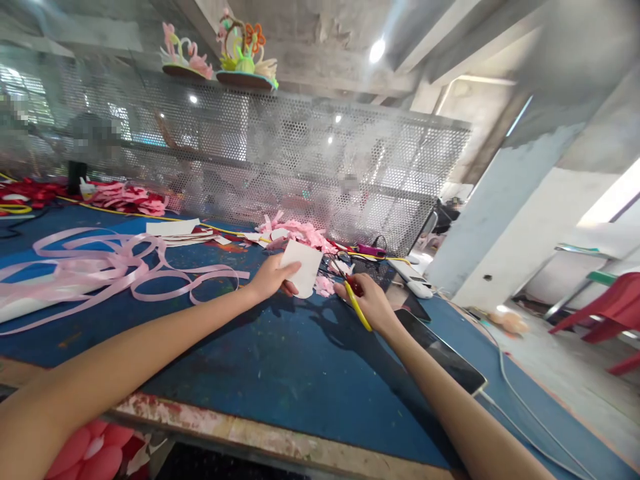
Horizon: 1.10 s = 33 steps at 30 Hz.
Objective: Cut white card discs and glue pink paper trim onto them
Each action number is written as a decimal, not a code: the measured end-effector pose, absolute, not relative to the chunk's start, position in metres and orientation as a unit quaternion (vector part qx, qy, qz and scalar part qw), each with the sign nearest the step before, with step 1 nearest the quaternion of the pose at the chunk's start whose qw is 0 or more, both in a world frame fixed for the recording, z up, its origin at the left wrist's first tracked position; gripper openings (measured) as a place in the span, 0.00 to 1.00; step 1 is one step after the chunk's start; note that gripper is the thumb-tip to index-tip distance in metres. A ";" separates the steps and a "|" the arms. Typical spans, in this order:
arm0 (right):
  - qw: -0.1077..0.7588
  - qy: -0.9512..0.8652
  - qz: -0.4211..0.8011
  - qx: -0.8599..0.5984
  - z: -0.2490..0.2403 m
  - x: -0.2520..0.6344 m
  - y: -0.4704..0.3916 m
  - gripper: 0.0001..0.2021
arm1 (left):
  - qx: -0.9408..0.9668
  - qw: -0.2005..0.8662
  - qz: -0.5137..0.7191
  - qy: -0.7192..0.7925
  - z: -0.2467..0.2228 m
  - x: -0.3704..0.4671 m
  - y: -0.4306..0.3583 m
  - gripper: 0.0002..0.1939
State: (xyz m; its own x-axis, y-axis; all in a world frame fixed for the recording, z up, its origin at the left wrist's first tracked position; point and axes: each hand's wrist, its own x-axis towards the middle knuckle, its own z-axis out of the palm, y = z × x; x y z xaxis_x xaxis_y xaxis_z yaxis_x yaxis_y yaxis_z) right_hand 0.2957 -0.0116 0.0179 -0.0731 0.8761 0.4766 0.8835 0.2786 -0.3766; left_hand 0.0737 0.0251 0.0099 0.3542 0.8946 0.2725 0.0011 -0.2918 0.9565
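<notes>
Above the blue surface (280, 380), toward its far half: one white card (304, 267), blank on the visible face, held clear of the surface. Its long axis is directed forward, the far end leaned slightly to the right. The card is carried by the left hand (273, 276); that grip is pinched on the card's left side, with the thumb laid over the visible face and the fingers mostly hidden behind.

To the right of the card: one pair of yellow-handled scissors (358, 308), carried by the right hand (369, 299). This grip is wrapped about the handles; whether the blades are parted cannot be told. The blades are pointed forward and a little to the left, the tips placed near the card's right edge, with no contact seen. From the right grip, the card is thus found to the left; the left hand is the nearer, being pressed to it.

Behind the hands: pink scraps (305, 233), heaped before a perforated metal panel (300, 147). To the left: pink ribbon (115, 270), spread in loose loops, with white sheets (175, 229) stacked behind. To the right: a dark-screened device (443, 353), laid flat beside the right forearm. Atop the panel: floral ornaments (245, 63), displayed on bases.
</notes>
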 end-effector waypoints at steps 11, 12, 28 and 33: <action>0.338 -0.773 0.141 -0.518 0.014 0.272 -0.033 0.22 | 0.630 0.508 0.519 0.275 0.014 0.089 -0.004 0.17; 0.346 -0.773 0.155 -0.508 0.014 0.270 -0.035 0.22 | 0.635 0.500 0.519 0.278 0.015 0.090 -0.007 0.17; 0.387 -0.741 0.187 -0.516 0.008 0.263 -0.046 0.25 | 0.653 0.476 0.523 0.272 0.015 0.091 -0.015 0.18; 0.381 -0.738 0.163 -0.532 0.011 0.262 -0.048 0.25 | 0.656 0.472 0.524 0.270 0.015 0.091 -0.014 0.18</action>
State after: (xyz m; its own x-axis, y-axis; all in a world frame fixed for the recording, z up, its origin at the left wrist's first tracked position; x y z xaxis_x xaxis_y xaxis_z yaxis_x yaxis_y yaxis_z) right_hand 0.2617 -0.0480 0.0114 -0.1432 0.9102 0.3886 0.6620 0.3799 -0.6461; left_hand 0.0906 -0.0137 0.0152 0.3051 0.8483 0.4328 -0.1413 -0.4092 0.9015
